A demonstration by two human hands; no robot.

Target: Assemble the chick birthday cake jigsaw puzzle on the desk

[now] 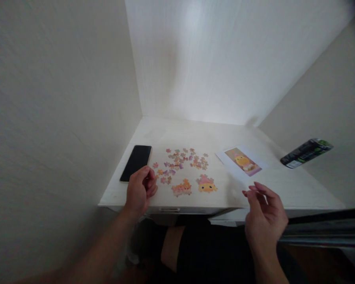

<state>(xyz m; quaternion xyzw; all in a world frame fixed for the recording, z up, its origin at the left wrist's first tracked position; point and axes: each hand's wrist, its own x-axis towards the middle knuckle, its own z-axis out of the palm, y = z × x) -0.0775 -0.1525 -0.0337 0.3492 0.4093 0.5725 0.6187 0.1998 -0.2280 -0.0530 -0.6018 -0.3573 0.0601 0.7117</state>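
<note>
My left hand (141,188) is curled closed at the lower edge of a black phone (137,161); whether anything is inside its fingers is hidden. At the table's front right, my right hand (264,207) pinches a small puzzle piece (245,193) between thumb and fingertips. Between the hands lie two joined puzzle sections: an orange-and-pink one (182,188) and a yellow face with a pink top (206,184). Loose puzzle pieces (179,159) are scattered behind them. A printed reference picture (243,161) of a yellow figure rests beyond my right hand.
A dark can (307,153) lies tilted at the right, by the side wall. Pale walls enclose the white table (195,132) at the left, back and right. Below the front edge is a drawer handle (170,210), with my legs underneath.
</note>
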